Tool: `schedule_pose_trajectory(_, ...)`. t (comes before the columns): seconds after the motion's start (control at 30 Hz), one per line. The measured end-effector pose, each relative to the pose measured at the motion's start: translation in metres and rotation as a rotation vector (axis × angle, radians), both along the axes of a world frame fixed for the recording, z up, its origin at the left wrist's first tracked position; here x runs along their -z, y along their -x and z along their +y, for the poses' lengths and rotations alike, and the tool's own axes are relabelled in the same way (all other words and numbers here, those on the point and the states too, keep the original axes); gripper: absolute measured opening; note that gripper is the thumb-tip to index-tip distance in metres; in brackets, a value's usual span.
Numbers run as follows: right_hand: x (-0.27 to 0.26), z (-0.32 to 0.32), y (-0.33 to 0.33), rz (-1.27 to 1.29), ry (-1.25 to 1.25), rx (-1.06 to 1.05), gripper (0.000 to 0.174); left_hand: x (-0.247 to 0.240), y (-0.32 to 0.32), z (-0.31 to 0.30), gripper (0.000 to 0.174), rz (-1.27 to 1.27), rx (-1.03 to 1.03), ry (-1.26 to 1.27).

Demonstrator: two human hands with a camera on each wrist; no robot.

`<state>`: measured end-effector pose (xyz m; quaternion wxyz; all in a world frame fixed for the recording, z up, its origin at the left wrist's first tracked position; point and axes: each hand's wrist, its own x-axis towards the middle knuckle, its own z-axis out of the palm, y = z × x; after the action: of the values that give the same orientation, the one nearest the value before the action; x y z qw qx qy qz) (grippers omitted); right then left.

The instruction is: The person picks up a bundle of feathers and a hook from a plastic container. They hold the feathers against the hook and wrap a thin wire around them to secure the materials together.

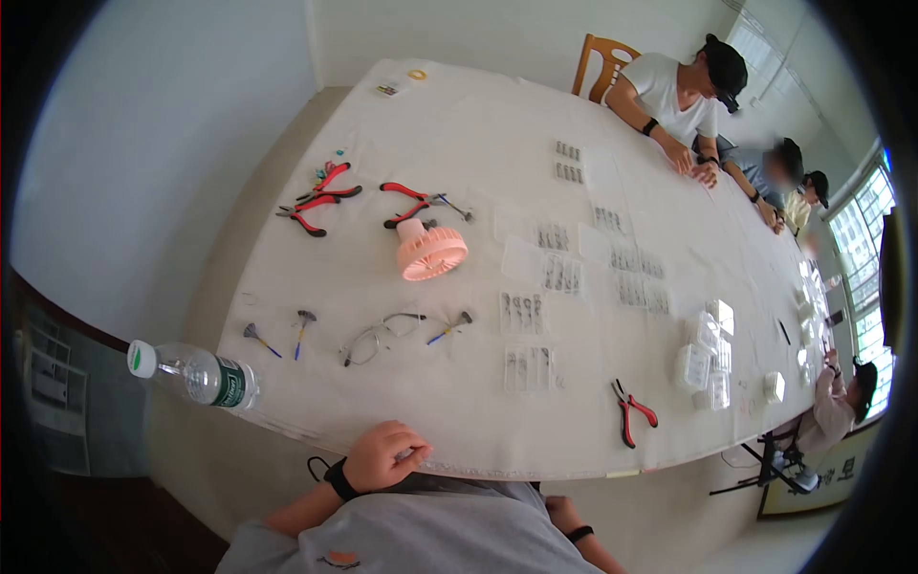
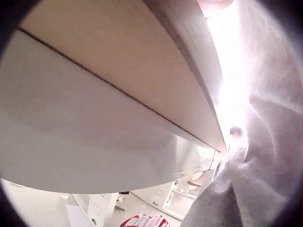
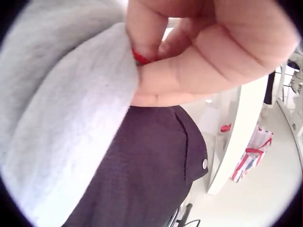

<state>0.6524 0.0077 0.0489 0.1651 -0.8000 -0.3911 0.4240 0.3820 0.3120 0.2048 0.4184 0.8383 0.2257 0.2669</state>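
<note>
Nearest, the right hand (image 1: 564, 514) is low by the grey shirt (image 1: 430, 526), short of the tabletop (image 1: 459, 421). Its fingers are bent against the hem; whether they pinch the cloth, or the bit of red between them, I cannot tell. The left hand (image 1: 382, 455) is at the near edge, fingers loosely bent, with nothing seen in them.

With twelve o'clock straight ahead, the red-handled pliers (image 1: 626, 421) lie just inside the near edge, at one o'clock from the right hand and almost three from the left. The right hand is the nearer. Their long axis runs from five to eleven, nose towards eleven, handles nearer the person and spread apart.

From the left hand, the plastic bottle (image 1: 201, 376) is at ten, close to the edge. A clear tray (image 1: 524, 368) is at two. Farther on, the eyeglasses (image 1: 363, 346) sit at twelve, their width running roughly eight to two, and beyond them the pink fan (image 1: 432, 256) is between twelve and one.
</note>
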Motion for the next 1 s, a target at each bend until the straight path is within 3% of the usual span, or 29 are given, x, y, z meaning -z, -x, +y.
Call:
schedule_pose_trajectory(0.03,0.010,0.000,0.001,-0.070,-0.034,-0.034,0.015,-0.001,0.000,-0.001,0.009,0.011,-0.004,0.000)
schedule_pose_trajectory(0.1,0.000,0.022,0.015,0.093,-0.161,0.095,0.016,-0.001,-0.001,-0.002,0.009,0.008,-0.011,-0.016)
schedule_pose_trajectory(0.2,-0.008,0.030,0.016,0.027,-0.149,0.080,0.018,0.000,-0.001,-0.003,0.008,-0.030,-0.025,-0.034)
schedule_pose_trajectory(0.3,0.004,-0.006,0.005,-0.110,-0.011,0.080,0.019,-0.003,-0.003,-0.005,0.008,-0.052,-0.044,-0.031)
schedule_pose_trajectory(0.33,0.013,-0.030,0.001,0.096,0.210,0.208,0.020,-0.003,-0.001,-0.005,0.008,-0.053,-0.044,-0.039)
schedule_pose_trajectory(0.43,-0.029,-0.046,0.001,0.397,0.168,0.058,0.026,-0.001,-0.001,-0.007,0.007,-0.072,-0.048,-0.053)
schedule_pose_trajectory(0.63,-0.022,-0.036,0.009,0.613,0.069,0.165,0.028,0.001,-0.001,-0.007,0.007,-0.071,-0.042,-0.082)
schedule_pose_trajectory(0.83,-0.052,0.004,0.020,0.221,0.084,-0.079,0.031,-0.001,0.001,-0.007,0.006,-0.057,-0.052,-0.116)
schedule_pose_trajectory(0.87,-0.039,0.000,0.014,0.170,0.000,-0.204,0.032,0.000,0.002,-0.008,0.007,-0.072,-0.049,-0.132)
schedule_pose_trajectory(0.97,-0.044,0.018,0.013,0.150,0.154,-0.200,0.037,-0.004,0.005,-0.008,0.007,-0.052,-0.038,-0.089)
schedule_pose_trajectory(1.0,-0.034,0.018,0.013,0.098,0.036,-0.180,0.031,-0.003,0.007,-0.009,0.007,-0.048,-0.021,-0.072)
